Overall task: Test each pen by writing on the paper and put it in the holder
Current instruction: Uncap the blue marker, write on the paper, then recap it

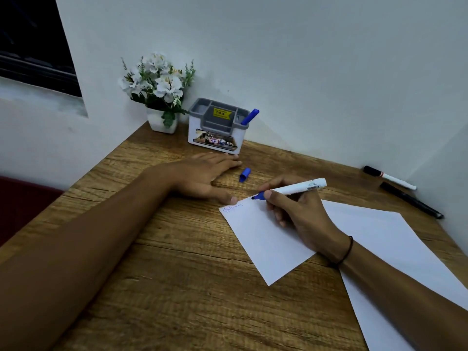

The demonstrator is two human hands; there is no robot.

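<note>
My right hand [301, 214] grips a white marker [298, 187] with a blue tip, uncapped, its tip at the top edge of the white paper [268, 247]. A small blue scribble [231, 208] marks the paper's top left corner. My left hand [205, 173] lies flat on the desk with fingers spread, its thumb touching the paper's corner. The marker's blue cap [245, 174] lies on the desk between my hands. The grey and white pen holder [215, 134] stands behind my left hand, with a blue-capped pen [250, 116] in its right slot.
A black-capped white marker [390, 177] and a black pen [411, 203] lie at the right by the wall. A pot of white flowers [158, 92] stands in the desk's back corner. Walls close the desk at the back and right.
</note>
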